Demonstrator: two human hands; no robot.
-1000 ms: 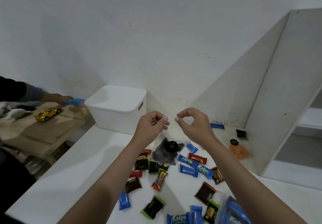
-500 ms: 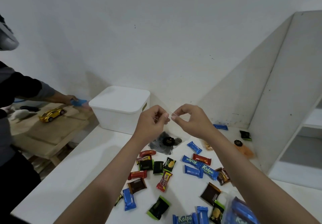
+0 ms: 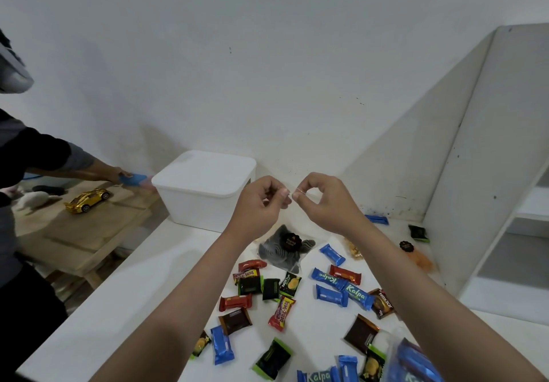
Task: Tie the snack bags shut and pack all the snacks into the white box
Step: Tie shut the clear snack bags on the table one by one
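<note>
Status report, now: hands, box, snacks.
Left hand and right hand raised together, pinching a thin tie. White box lid on. Snacks loose on table, none packed. Nothing blocking.

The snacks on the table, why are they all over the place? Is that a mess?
Yes, a bit. The wrapped snacks lie scattered loose across the white table, none in the white box, whose lid is on.

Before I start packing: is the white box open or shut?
Shut. A flat white lid covers the whole top of the box, and no snacks show inside.
</note>
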